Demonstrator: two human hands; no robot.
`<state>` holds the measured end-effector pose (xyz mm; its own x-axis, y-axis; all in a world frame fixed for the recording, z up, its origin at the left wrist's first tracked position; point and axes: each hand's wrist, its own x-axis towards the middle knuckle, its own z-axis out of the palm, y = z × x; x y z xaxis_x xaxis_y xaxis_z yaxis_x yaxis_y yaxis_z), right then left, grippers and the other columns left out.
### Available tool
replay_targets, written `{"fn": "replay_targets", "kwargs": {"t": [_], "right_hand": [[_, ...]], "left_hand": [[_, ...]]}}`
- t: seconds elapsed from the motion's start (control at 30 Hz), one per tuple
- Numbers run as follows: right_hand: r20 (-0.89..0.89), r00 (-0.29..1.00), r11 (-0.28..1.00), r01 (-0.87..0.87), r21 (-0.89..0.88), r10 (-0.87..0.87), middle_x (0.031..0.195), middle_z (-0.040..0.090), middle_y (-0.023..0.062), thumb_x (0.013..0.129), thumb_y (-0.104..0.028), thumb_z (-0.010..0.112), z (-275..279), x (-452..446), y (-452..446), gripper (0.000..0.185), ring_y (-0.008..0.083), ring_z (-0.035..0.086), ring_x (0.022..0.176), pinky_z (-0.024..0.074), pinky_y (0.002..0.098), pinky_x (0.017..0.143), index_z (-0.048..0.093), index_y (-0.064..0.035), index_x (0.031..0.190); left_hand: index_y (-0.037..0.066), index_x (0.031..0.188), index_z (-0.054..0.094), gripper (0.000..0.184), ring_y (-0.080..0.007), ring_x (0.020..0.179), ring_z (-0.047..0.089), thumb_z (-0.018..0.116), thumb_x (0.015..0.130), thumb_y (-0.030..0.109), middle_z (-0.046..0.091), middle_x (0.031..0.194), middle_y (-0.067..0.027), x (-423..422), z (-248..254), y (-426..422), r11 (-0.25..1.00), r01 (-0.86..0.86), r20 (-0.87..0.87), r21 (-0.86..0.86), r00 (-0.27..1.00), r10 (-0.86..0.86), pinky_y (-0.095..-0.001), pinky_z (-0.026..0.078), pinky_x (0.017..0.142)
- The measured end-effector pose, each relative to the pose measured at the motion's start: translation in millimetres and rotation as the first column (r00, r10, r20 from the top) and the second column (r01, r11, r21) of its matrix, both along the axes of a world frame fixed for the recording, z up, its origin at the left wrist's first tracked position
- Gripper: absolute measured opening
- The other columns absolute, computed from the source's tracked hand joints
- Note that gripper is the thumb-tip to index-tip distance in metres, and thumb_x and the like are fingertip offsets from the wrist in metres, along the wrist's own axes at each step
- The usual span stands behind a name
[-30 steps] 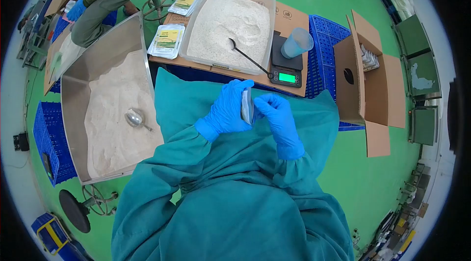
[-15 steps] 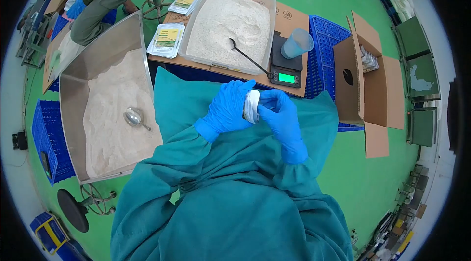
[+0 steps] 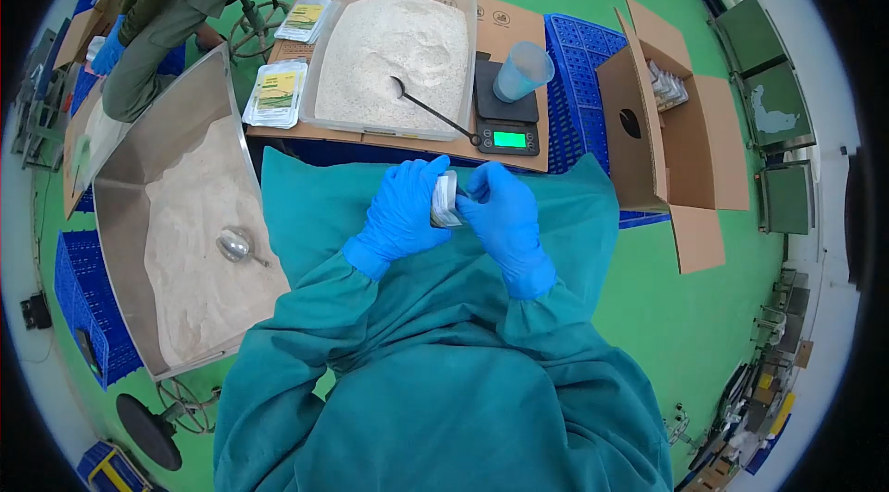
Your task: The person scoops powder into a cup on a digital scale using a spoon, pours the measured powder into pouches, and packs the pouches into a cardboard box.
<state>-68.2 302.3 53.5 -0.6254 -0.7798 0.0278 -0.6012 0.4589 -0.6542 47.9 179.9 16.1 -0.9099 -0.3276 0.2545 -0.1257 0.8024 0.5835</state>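
My left hand [image 3: 400, 211], in a blue glove, is closed around a small white printed pouch [image 3: 444, 200] above my green-gowned lap. At the pouch's right edge my right hand [image 3: 507, 225], also gloved, has its fingers bent and pinched together. What the right fingertips grip is partly hidden, but they touch the pouch. Just beyond my hands stands a clear plastic tub [image 3: 394, 57] of pale powder, with a long black spoon [image 3: 435, 111] lying across its front right corner. A scale [image 3: 508, 139] with a lit green display carries a translucent cup [image 3: 523, 73].
Two stacks of printed pouches, a near one [image 3: 276, 94] and a far one [image 3: 304, 20], lie left of the tub. A large metal bin [image 3: 127, 214] of powder holds a metal scoop [image 3: 235, 244]. Right stands an open carton [image 3: 687, 136]. Another person [image 3: 176, 6] sits upper left.
The view has shifted, so the table and bins appear further left. My right hand has turned slightly at the pouch's edge, and the pouch faces me a little more.
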Motion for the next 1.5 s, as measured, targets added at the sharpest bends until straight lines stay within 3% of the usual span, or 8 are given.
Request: {"fn": "replay_targets", "kwargs": {"t": [0.33,0.57,0.87,0.97,1.03,1.17,1.23,1.5], "right_hand": [[0.823,0.557,0.994,-0.055,-0.099,0.112,0.097,0.064,0.0081,0.084,-0.026,0.066,34,12,8,0.044,0.0122,0.059,0.064,0.0476,0.0264,0.055,0.054,-0.0025,0.120],[0.922,0.385,0.967,-0.250,0.052,0.050,0.100,0.062,0.0119,0.084,-0.038,0.066,22,5,-6,0.058,0.0167,0.064,0.074,0.0515,0.0284,0.060,0.049,0.0003,0.126],[0.750,0.596,0.941,-0.321,-0.105,0.287,0.107,0.062,0.0126,0.082,-0.033,0.070,5,-15,-3,0.055,0.0158,0.060,0.089,0.0480,0.0291,0.078,0.053,0.0021,0.121],[0.659,0.752,0.998,0.026,-0.064,0.023,0.106,0.062,0.0127,0.080,-0.030,0.071,17,-31,-12,0.054,0.0177,0.060,0.089,0.0480,0.0315,0.078,0.054,0.0005,0.121],[0.052,0.978,0.945,0.209,-0.251,-0.202,0.099,0.065,0.0144,0.079,-0.026,0.071,10,-46,-24,0.048,0.0217,0.062,0.088,0.0487,0.0335,0.078,0.056,-0.0011,0.117],[-0.355,0.931,0.995,0.066,-0.074,-0.088,0.089,0.066,0.0146,0.079,-0.022,0.071,-39,-70,-43,0.041,0.0253,0.064,0.081,0.0500,0.0352,0.073,0.058,-0.0005,0.111],[-0.006,1.000,0.983,-0.002,0.182,0.003,0.085,0.066,0.0144,0.079,-0.021,0.071,-39,-75,-50,0.039,0.0290,0.065,0.078,0.0503,0.0374,0.069,0.058,0.0001,0.109],[0.594,0.785,0.804,0.235,-0.547,0.175,0.078,0.059,0.0027,0.087,-0.010,0.063,-48,-65,-104,0.027,0.0092,0.056,0.066,0.0479,0.0227,0.061,0.060,0.0004,0.111]], "left_hand": [[0.004,0.132,0.037,0.088,-0.0278,0.095,0.049,0.077,0.059,0.032,0.050,0.104,-0.0108,0,-11,2,0.980,-0.110,-0.147,-0.167,0.986,0.085,-0.0415,0.037,0.084],[0.004,0.130,0.040,0.076,-0.0283,0.101,0.048,0.070,0.067,0.032,0.051,0.108,-0.0116,-3,-25,5,0.968,-0.053,-0.084,-0.247,0.996,0.033,-0.0435,0.036,0.088],[0.004,0.126,0.042,0.076,-0.0303,0.101,0.050,0.076,0.061,0.027,0.050,0.108,-0.0138,-5,-9,-4,0.989,-0.148,-0.041,-0.020,0.988,0.147,-0.0427,0.038,0.090],[0.003,0.124,0.042,0.076,-0.0291,0.103,0.049,0.078,0.060,0.021,0.049,0.111,-0.0138,-2,-15,-16,0.953,-0.232,-0.122,0.196,0.958,0.259,-0.0415,0.039,0.091],[0.003,0.124,0.041,0.076,-0.0280,0.104,0.049,0.078,0.060,0.017,0.048,0.113,-0.0132,0,-17,-26,0.931,-0.270,-0.265,0.248,0.905,0.333,-0.0409,0.040,0.092],[0.004,0.127,0.036,0.080,-0.0256,0.109,0.046,0.079,0.060,0.014,0.043,0.118,-0.0119,0,-14,-39,0.935,-0.177,-0.506,0.306,0.802,0.318,-0.0389,0.037,0.097],[0.004,0.128,0.034,0.081,-0.0255,0.111,0.045,0.079,0.061,0.014,0.041,0.120,-0.0117,1,-17,-41,0.932,-0.179,-0.543,0.316,0.771,0.332,-0.0383,0.037,0.098],[0.006,0.131,0.033,0.088,-0.0266,0.110,0.044,0.079,0.057,0.016,0.040,0.122,-0.0119,1,-17,-45,0.898,-0.187,-0.492,0.399,0.783,0.381,-0.0384,0.039,0.095]]}}
